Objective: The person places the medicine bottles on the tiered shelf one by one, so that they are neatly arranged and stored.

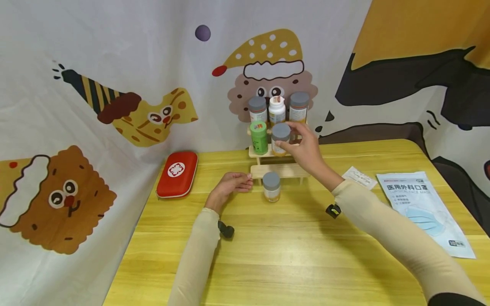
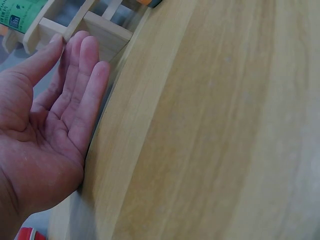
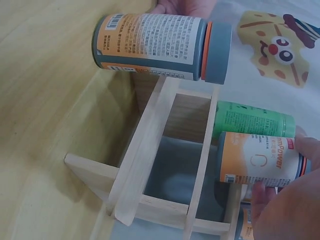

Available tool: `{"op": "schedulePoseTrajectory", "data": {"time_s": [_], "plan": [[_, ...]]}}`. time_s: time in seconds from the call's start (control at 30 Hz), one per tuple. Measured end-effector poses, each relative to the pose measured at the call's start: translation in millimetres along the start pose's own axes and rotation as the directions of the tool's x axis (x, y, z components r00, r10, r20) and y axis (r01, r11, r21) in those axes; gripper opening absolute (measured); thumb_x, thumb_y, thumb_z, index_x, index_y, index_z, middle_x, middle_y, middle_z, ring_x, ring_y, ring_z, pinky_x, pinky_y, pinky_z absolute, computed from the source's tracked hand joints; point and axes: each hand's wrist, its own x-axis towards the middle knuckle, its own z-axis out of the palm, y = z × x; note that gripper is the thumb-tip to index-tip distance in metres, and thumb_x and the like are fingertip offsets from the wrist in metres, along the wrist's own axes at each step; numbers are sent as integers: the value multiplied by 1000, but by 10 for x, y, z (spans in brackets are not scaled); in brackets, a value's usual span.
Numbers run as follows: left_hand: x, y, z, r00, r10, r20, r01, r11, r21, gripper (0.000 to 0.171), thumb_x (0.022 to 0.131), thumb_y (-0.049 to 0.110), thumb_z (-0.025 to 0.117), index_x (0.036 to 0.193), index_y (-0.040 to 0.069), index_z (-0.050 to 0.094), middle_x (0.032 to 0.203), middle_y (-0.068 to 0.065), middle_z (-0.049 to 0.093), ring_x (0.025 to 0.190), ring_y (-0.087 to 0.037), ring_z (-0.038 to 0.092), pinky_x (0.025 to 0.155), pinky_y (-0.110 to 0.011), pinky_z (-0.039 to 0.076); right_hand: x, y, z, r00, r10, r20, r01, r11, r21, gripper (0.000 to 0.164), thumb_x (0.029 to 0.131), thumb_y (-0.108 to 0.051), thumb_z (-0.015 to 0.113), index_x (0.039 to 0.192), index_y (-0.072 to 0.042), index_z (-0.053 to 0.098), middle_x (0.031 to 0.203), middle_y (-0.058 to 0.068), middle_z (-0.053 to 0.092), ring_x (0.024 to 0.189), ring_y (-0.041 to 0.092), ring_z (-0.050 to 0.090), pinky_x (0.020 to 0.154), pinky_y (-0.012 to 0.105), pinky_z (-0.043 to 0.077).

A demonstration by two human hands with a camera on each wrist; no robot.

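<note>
My right hand (image 1: 307, 148) pinches a grey-lidded supplement bottle (image 1: 281, 135) between thumb and fingers, at the middle tier of a stepped wooden rack (image 1: 277, 171). An orange and white label with a large C shows on that bottle (image 3: 260, 157) in the right wrist view. Beside it on the same tier stands a green bottle (image 1: 259, 139). My left hand (image 1: 232, 183) has its fingers extended, with the fingertips at the left end of the rack's lowest step; its palm holds nothing. Another grey-lidded bottle (image 1: 272, 188) stands upright on the table in front of the rack.
On the rack's top tier stand two grey-lidded bottles (image 1: 299, 106) with a white bottle (image 1: 277, 111) between them. A red first-aid case (image 1: 178, 174) lies at the left. To the right are a small white packet (image 1: 360, 177) and a face mask pack (image 1: 425, 212). A printed curtain hangs behind.
</note>
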Motion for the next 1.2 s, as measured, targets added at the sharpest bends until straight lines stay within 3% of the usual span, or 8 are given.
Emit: {"op": "schedulePoseTrajectory", "data": {"time_s": [0.37,0.6,0.87,1.2], "plan": [[3,-7,-9,1000,3,-4,-3,1000,1,28,106,20,68,116,-5,73,88,-1,79,79,-11,77,78,-28,68,87,31,96,1000,1,0,-1,1000,12,60,89,-14,87,142,-7,60,127,16,58,109,33,63,85,28,59],[11,-9,-9,1000,5,-2,-5,1000,1,26,106,20,68,114,-4,73,88,-1,78,79,-11,77,78,-28,68,138,102,131,999,20,-24,-20,1000,-8,61,91,-19,86,144,-8,58,129,15,58,111,29,63,85,26,56],[9,-3,0,1000,8,6,-8,1000,0,27,106,19,67,116,-6,72,88,-1,78,79,-11,77,77,-28,68,178,167,182,998,17,-57,-15,999,46,60,91,-20,86,141,-10,55,126,13,63,110,23,62,83,22,55],[17,-15,-16,1000,-1,2,1,1000,-1,24,106,21,68,112,-2,74,88,-1,78,79,-11,77,77,-28,68,170,160,222,997,-7,-71,6,1000,-13,61,92,-19,85,142,-7,52,129,15,62,113,27,63,88,41,61]]}}
